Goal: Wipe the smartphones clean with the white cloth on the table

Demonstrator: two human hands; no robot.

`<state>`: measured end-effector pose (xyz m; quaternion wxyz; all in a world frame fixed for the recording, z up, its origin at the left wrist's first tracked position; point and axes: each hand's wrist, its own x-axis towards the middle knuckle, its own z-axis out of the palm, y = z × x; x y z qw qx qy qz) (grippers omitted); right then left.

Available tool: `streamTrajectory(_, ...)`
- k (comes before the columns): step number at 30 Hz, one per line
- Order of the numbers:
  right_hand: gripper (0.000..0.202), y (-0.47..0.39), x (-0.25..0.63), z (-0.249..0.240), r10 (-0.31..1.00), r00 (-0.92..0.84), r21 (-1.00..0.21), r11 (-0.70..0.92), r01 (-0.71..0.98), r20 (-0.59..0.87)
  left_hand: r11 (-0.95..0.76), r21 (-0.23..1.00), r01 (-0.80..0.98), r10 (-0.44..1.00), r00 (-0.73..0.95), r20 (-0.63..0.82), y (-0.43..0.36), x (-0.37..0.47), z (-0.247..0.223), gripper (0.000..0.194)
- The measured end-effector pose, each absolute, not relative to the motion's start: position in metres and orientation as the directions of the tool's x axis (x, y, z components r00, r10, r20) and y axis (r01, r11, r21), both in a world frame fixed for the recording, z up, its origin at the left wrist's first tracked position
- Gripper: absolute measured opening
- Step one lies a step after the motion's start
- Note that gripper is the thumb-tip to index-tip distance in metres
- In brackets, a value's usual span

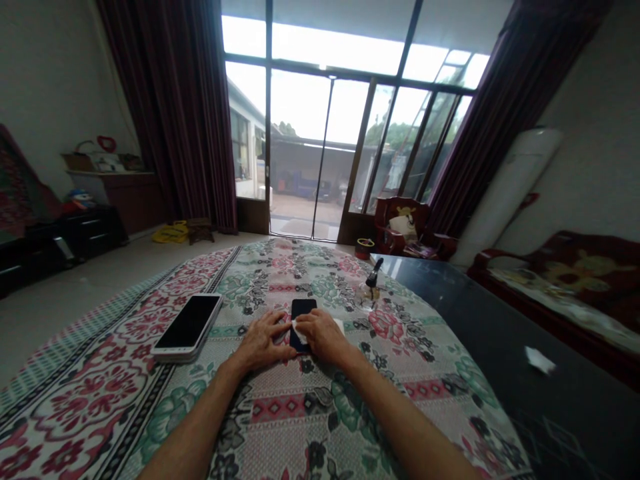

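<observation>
A dark smartphone (304, 307) lies flat on the patterned tablecloth (285, 407) in front of me. My left hand (264, 340) rests at its left side, fingers apart, with fingertips and thumb against the phone's edge. My right hand (323, 335) presses a white tissue (300, 331) onto the screen, fingers bent over it; part of the tissue is hidden beneath the hand. Left of my hands lies a larger white device with a dark screen (190, 325), perhaps on a stack. A small clear bottle with a black spray top (373, 280) stands to the right, beyond my right hand.
A dark glossy table (450, 300) adjoins on the right, with a crumpled white tissue (540, 360) on it. Farther back are a carved wooden chair (400, 220), a wooden sofa (575, 273) and glass doors (310, 153) between purple curtains (185, 113).
</observation>
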<state>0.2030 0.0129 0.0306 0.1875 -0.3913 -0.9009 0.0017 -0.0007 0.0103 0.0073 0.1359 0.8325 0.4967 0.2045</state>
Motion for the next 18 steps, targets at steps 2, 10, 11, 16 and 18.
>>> streamTrajectory(2,0.02,0.014,0.202,0.031,0.714,-0.611,-0.164,0.686,0.709,0.343,-0.471,0.44,0.765,0.882,0.418,0.218,0.01,0.0,0.009,0.061)
streamTrajectory(10,0.024,0.043,0.192,0.036,0.755,-0.598,-0.104,0.64,0.761,0.269,-0.495,0.448,0.744,0.868,0.441,0.228,0.011,-0.001,0.01,0.059)
streamTrajectory(11,0.024,0.047,0.19,0.037,0.76,-0.598,-0.088,0.634,0.768,0.253,-0.497,0.446,0.745,0.867,0.443,0.227,0.011,-0.001,0.01,0.06)
streamTrajectory(16,0.022,0.067,0.183,0.038,0.814,-0.542,-0.069,0.565,0.822,0.208,-0.488,0.423,0.763,0.872,0.45,0.195,0.011,-0.002,0.011,0.065)
streamTrajectory(18,0.022,0.073,0.182,0.036,0.843,-0.49,-0.086,0.517,0.851,0.22,-0.481,0.414,0.773,0.875,0.448,0.182,0.011,-0.002,0.011,0.066)
